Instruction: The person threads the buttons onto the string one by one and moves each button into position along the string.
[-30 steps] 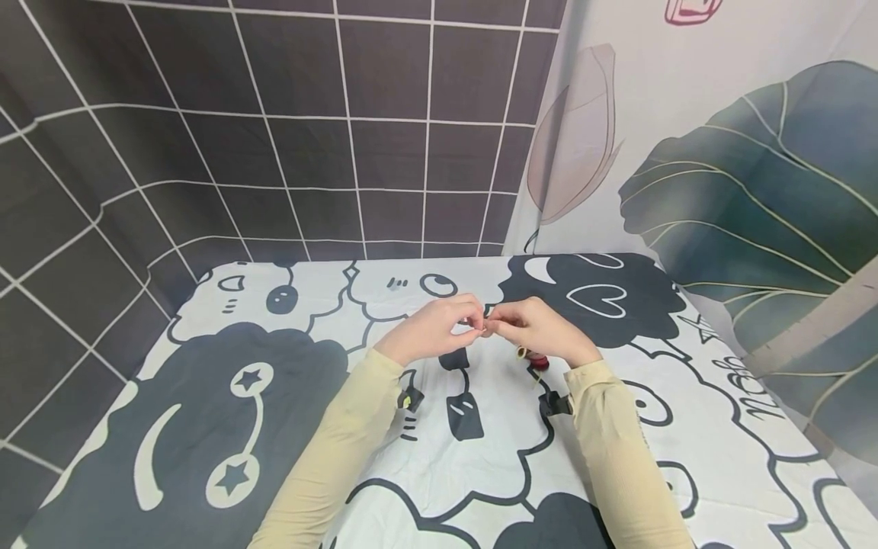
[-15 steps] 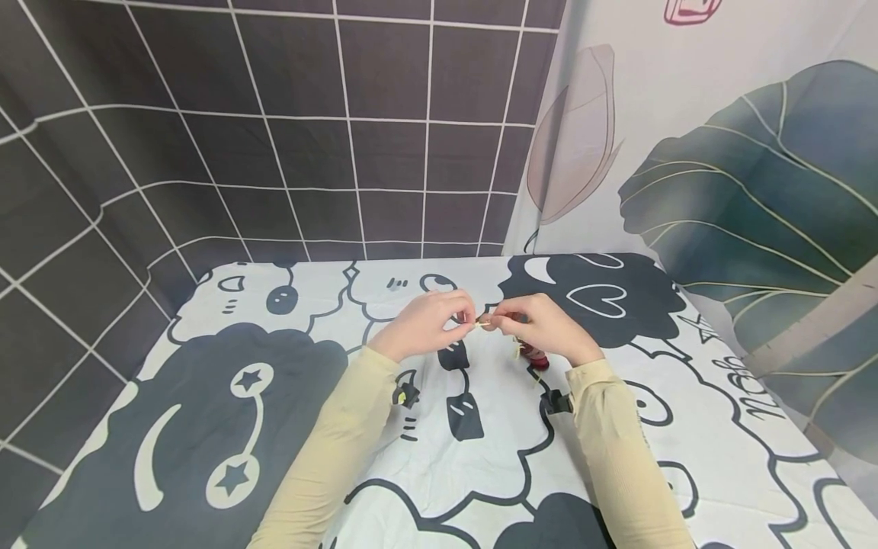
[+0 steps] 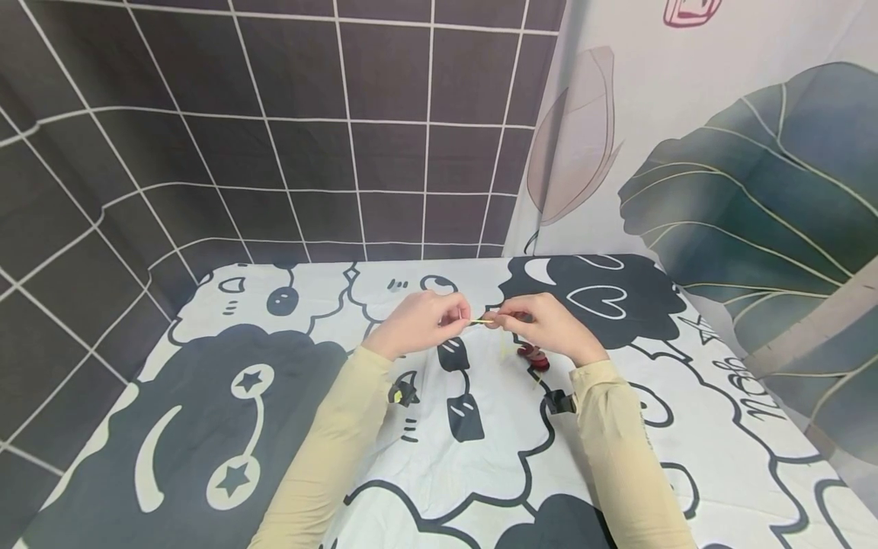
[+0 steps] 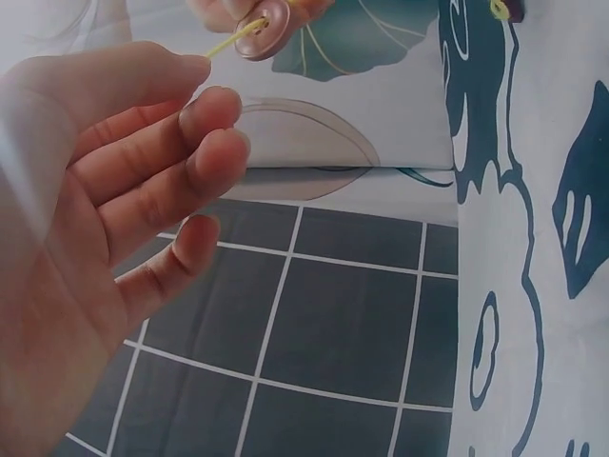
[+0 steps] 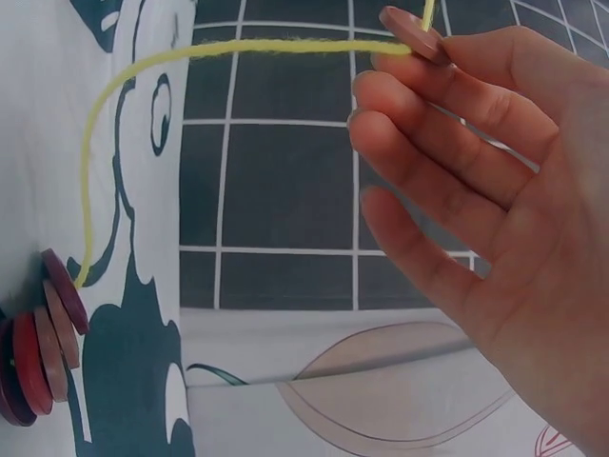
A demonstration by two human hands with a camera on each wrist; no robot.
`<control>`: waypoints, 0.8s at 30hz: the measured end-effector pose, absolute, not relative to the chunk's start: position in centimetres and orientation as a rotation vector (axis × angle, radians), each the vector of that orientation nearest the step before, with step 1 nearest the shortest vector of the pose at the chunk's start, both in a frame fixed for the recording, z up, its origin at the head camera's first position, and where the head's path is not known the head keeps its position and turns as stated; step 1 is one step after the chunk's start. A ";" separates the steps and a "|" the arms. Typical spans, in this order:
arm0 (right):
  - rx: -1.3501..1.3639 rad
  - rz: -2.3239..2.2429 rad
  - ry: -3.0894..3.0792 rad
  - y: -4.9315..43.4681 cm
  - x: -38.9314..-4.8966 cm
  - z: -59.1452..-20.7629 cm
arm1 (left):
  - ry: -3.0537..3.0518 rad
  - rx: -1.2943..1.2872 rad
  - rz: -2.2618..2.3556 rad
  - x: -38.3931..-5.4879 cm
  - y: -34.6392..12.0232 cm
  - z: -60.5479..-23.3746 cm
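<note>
My left hand (image 3: pixel 418 324) pinches the end of a yellow yarn (image 5: pixel 257 45) between thumb and index finger, the other fingers loosely bent. Facing it, my right hand (image 3: pixel 545 324) pinches a pinkish-brown button (image 4: pixel 266 33) by its edge. The yarn runs through the button's holes and is drawn straight between the hands. On the other side of the button it curves down to several strung buttons (image 5: pixel 33 357) in red, pink and dark tones. In the head view this button stack (image 3: pixel 533 357) is below my right hand, near the cloth.
A black-and-white cartoon-print cloth (image 3: pixel 473 480) covers the table under both hands. Dark grid-patterned fabric (image 3: pixel 384 152) hangs behind, and a leaf-print curtain (image 3: pixel 754 191) at the right. A small black piece (image 3: pixel 559 402) shows beside the right sleeve.
My left hand has moved slightly left, away from my right hand, drawing out a longer stretch of yarn from the button. The right hand stays nearly in place.
</note>
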State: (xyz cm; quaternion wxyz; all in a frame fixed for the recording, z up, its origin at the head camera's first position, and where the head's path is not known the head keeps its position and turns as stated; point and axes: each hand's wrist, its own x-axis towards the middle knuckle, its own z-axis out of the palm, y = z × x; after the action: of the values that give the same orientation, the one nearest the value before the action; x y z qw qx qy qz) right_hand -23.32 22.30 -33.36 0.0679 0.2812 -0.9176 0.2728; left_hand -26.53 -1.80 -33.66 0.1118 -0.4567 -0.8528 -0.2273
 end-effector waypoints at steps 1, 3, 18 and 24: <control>0.849 0.821 -2.764 22.3 -23.3 -33.4 | -2.503 -1.337 -0.665 -26.5 -1.8 -33.7; 0.840 0.822 -2.771 22.4 -23.3 -33.4 | -2.493 -1.338 -0.668 -26.5 -1.9 -33.6; 0.760 0.872 -2.866 22.5 -23.4 -33.4 | -2.498 -1.293 -0.726 -26.6 -2.7 -33.1; 0.722 0.891 -2.936 22.8 -23.5 -33.4 | -2.527 -1.256 -0.740 -26.4 -3.0 -32.7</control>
State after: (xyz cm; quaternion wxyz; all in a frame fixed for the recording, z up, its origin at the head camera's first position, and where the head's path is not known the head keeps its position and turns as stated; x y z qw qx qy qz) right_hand -23.46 22.78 -33.40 -0.0053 0.2290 -0.9314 0.2828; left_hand -26.40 -2.99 -32.74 0.1120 -0.4277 -0.8608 -0.2522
